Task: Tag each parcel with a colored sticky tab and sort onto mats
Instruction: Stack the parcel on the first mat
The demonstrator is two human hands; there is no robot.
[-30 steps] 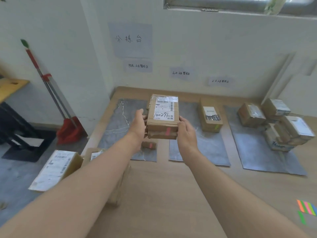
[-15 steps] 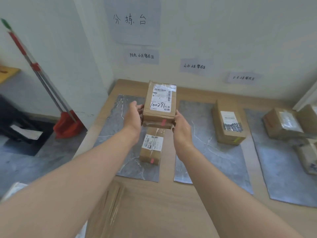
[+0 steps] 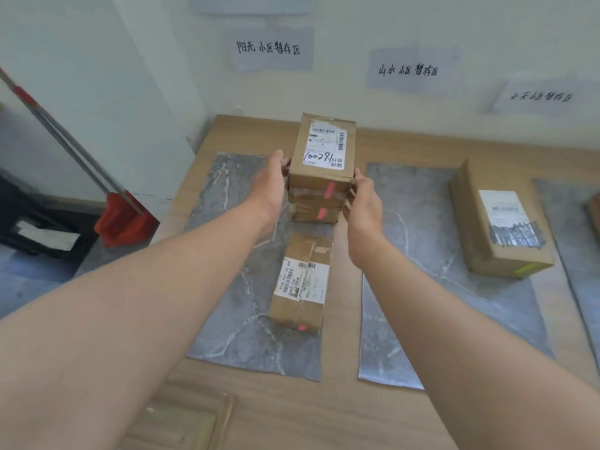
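Note:
A brown parcel (image 3: 321, 157) with a white label marked 100291 and a pink tab on its near face is gripped from both sides. My left hand (image 3: 271, 186) holds its left side and my right hand (image 3: 362, 203) its right side. It is over the far part of the left grey mat (image 3: 233, 254), directly on or just above another pink-tabbed parcel (image 3: 316, 214); I cannot tell whether they touch. A third pink-tabbed parcel (image 3: 302, 284) lies nearer on the same mat.
The middle mat (image 3: 415, 254) carries a larger parcel (image 3: 500, 228) with a yellow-green tab. A third mat (image 3: 581, 228) shows at the right edge. Paper signs hang on the wall behind. A red dustpan (image 3: 125, 219) stands on the floor to the left. A box (image 3: 181, 423) lies near the front edge.
Both hands carried the labelled parcel forward and down from mid-air to the far part of the left mat, over another tabbed parcel. The view shifted left and closer.

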